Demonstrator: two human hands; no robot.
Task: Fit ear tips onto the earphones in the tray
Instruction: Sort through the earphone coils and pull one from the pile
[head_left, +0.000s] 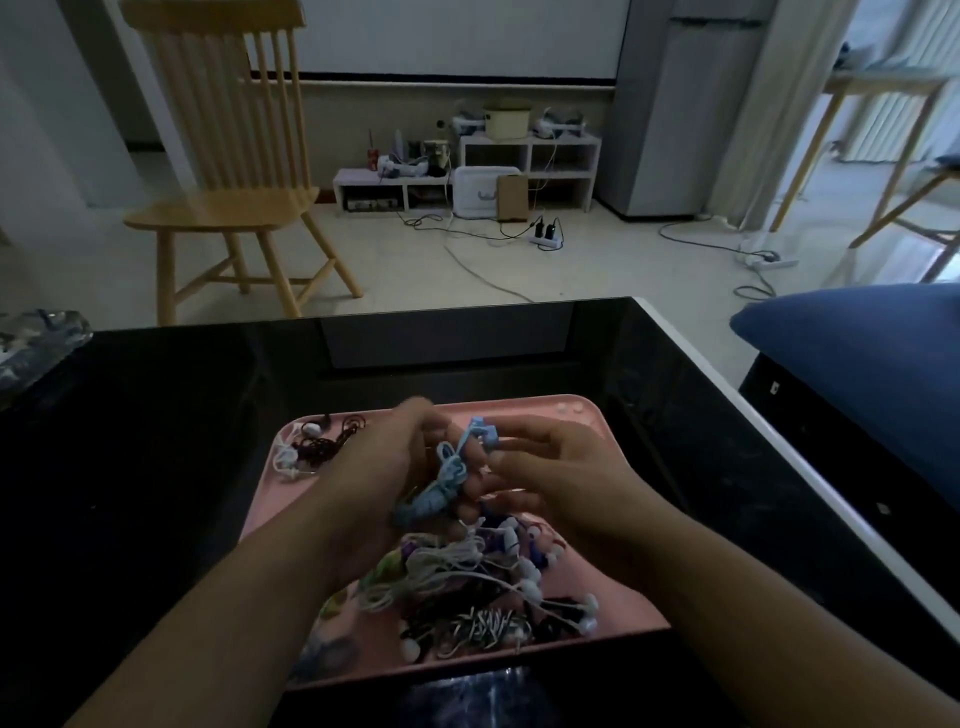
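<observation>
Nearest, below the grip, loose earphones (483, 587) lay heaped in the pink tray (582, 415) on the black worktop (156, 441). Above them, the left hand (384, 467) closed round the blue earphone bundle (447, 478); the right hand (561, 478) pinched its earbud end just beyond the left fingers.

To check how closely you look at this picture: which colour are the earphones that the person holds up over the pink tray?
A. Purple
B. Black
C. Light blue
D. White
C: the bundled light blue earphones sit between the left hand and the right hand, above the pink tray; the white, black and purple sets lie in the pile of earphones nearer the person.
</observation>
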